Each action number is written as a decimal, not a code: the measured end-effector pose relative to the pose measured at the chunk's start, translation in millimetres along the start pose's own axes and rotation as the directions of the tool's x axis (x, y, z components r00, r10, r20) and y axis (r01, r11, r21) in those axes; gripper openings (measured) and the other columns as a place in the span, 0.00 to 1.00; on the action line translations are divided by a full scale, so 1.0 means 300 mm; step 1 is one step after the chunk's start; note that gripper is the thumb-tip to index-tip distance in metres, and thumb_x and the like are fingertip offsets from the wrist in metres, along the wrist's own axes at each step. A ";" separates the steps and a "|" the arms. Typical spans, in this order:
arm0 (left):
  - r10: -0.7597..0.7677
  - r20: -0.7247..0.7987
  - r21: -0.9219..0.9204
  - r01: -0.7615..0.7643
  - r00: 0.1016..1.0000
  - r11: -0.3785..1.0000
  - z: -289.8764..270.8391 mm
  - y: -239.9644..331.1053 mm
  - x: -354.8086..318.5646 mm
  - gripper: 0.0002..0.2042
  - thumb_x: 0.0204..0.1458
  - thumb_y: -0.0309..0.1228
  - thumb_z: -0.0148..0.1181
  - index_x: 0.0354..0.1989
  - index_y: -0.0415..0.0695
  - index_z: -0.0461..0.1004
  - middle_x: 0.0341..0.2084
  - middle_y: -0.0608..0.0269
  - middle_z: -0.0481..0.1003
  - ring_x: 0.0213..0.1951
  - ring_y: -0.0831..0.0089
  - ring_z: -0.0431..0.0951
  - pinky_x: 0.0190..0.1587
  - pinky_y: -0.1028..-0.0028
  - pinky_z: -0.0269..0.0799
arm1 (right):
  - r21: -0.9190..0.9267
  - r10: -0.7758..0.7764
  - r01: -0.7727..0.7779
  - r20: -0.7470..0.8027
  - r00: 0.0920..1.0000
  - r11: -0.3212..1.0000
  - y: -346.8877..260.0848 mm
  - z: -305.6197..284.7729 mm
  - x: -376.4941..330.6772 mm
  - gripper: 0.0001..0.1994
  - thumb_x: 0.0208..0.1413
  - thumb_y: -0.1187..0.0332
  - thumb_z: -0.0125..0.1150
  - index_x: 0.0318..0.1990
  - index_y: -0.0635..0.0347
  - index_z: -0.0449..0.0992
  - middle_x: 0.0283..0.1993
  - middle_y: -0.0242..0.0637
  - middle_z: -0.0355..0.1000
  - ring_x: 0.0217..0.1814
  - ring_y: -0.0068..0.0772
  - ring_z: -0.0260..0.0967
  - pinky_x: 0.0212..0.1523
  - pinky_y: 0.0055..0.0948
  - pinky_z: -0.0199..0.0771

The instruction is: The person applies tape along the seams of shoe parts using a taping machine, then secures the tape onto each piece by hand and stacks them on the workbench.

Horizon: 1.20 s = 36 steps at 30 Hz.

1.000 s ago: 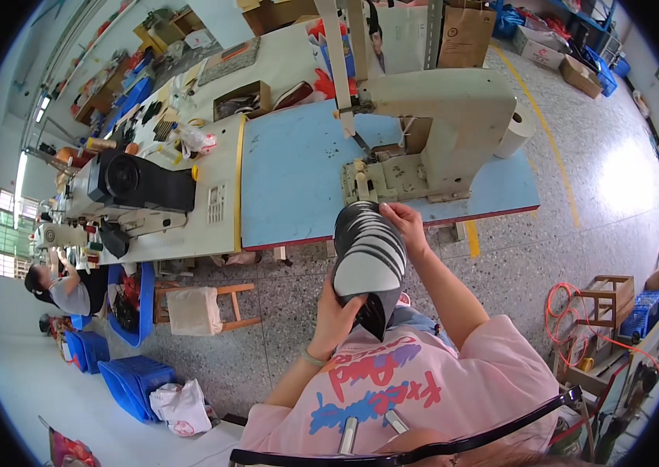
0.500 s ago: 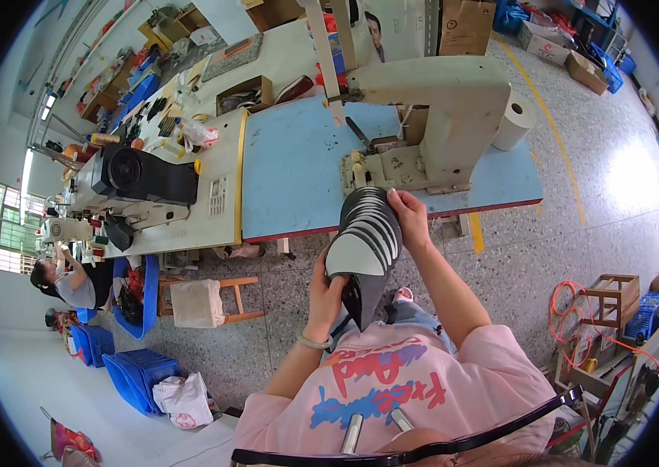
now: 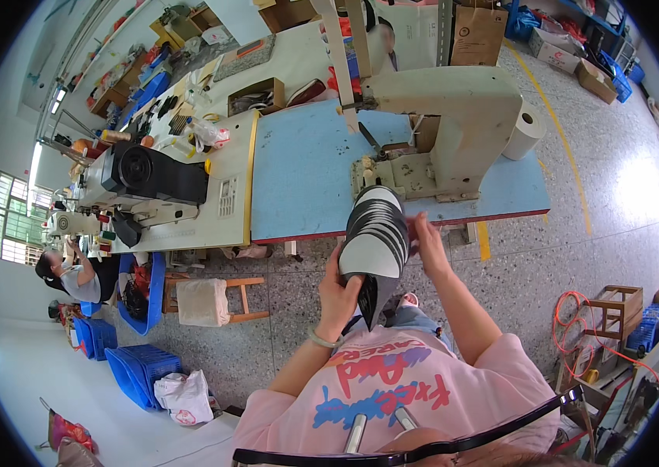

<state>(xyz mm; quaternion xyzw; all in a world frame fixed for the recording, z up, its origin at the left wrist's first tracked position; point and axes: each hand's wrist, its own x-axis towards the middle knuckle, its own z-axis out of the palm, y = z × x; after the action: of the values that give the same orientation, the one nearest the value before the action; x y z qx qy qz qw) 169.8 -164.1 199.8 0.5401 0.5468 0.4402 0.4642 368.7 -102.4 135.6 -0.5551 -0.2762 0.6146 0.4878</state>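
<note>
Since the earlier frame, our right hand has moved from the far end of the black-and-white stack of pieces to its right side, loosely open, touching or not we cannot tell; our left hand grips the near end, by the blue worktop

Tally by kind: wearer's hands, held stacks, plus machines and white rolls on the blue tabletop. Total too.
Hands: 2 (left hand, right hand)
Black-and-white stack: 1
Sewing machine: 1
White roll: 1
Total: 5
</note>
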 end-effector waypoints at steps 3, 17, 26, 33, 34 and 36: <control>0.074 0.024 -0.007 -0.074 0.997 0.997 -0.006 -0.021 0.003 0.32 0.47 0.23 0.54 0.63 0.34 0.52 0.53 0.51 0.66 0.53 0.69 0.68 0.54 0.73 0.64 | 0.209 -0.048 0.060 -0.059 0.997 0.976 -0.003 0.100 -0.063 0.24 0.62 0.49 0.46 0.46 0.65 0.72 0.33 0.29 0.71 0.33 0.17 0.64 0.34 0.17 0.64; -0.123 0.008 -0.092 0.123 0.992 0.988 0.004 -0.005 0.069 0.36 0.45 0.33 0.60 0.62 0.34 0.51 0.54 0.49 0.64 0.55 0.65 0.66 0.57 0.70 0.61 | 0.192 -0.082 0.113 -0.163 0.983 0.975 0.107 0.101 0.204 0.18 0.58 0.57 0.56 0.30 0.67 0.75 0.27 0.27 0.71 0.27 0.14 0.62 0.28 0.18 0.62; 0.104 -0.080 0.165 -0.090 0.991 0.982 0.073 -0.076 0.187 0.31 0.42 0.35 0.59 0.58 0.39 0.61 0.51 0.50 0.63 0.55 0.58 0.61 0.59 0.64 0.55 | -0.068 -0.391 0.385 -0.130 0.911 0.920 0.098 0.010 0.194 0.24 0.61 0.49 0.48 0.47 0.65 0.72 0.40 0.30 0.70 0.40 0.17 0.61 0.38 0.24 0.64; -0.074 0.069 -0.477 0.098 0.995 0.873 0.088 -0.067 0.130 0.31 0.47 0.29 0.51 0.63 0.41 0.53 0.55 0.54 0.60 0.56 0.65 0.63 0.57 0.70 0.61 | 0.065 -0.234 0.242 -0.105 0.967 0.968 -0.021 0.101 -0.079 0.21 0.61 0.54 0.50 0.55 0.57 0.67 0.49 0.30 0.67 0.51 0.24 0.61 0.47 0.21 0.60; -0.045 0.107 -0.511 0.094 0.993 0.854 0.074 -0.072 0.131 0.29 0.51 0.31 0.49 0.64 0.44 0.51 0.56 0.55 0.60 0.57 0.66 0.63 0.57 0.70 0.62 | 0.006 -0.252 0.255 -0.125 0.959 0.967 -0.008 0.118 -0.063 0.19 0.60 0.57 0.52 0.54 0.58 0.68 0.48 0.30 0.67 0.51 0.24 0.61 0.48 0.22 0.60; -0.104 0.083 -0.588 0.133 0.991 0.798 0.086 -0.054 0.138 0.28 0.54 0.33 0.48 0.64 0.44 0.51 0.56 0.56 0.61 0.56 0.67 0.64 0.56 0.71 0.62 | -0.165 -0.513 0.487 -0.187 0.838 0.857 0.042 0.129 0.006 0.13 0.56 0.66 0.58 0.45 0.62 0.74 0.44 0.35 0.70 0.46 0.27 0.66 0.47 0.22 0.64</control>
<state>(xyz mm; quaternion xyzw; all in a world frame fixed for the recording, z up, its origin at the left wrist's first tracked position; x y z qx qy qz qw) 192.8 -123.8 177.8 0.3435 0.4041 0.5460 0.6486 328.4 -97.7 132.6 -0.5555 -0.3884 0.3828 0.6278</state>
